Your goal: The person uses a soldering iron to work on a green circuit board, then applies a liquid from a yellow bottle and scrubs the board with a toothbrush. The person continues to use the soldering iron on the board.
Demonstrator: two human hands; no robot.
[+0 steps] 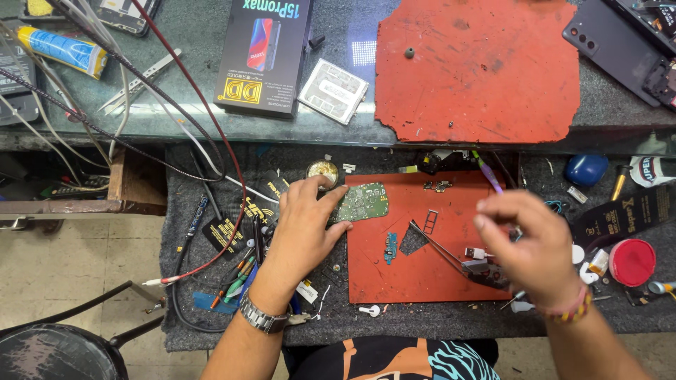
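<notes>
Fingers of the left hand press on the near edge of a green circuit board, which lies at the upper left corner of the lower red mat; the hand lies flat on it rather than gripping. The right hand hovers over the mat's right edge, blurred, fingers curled inward; whether it holds anything cannot be told. Metal tweezers lie on the mat just beside it, with a small blue board piece and a thin metal frame near.
</notes>
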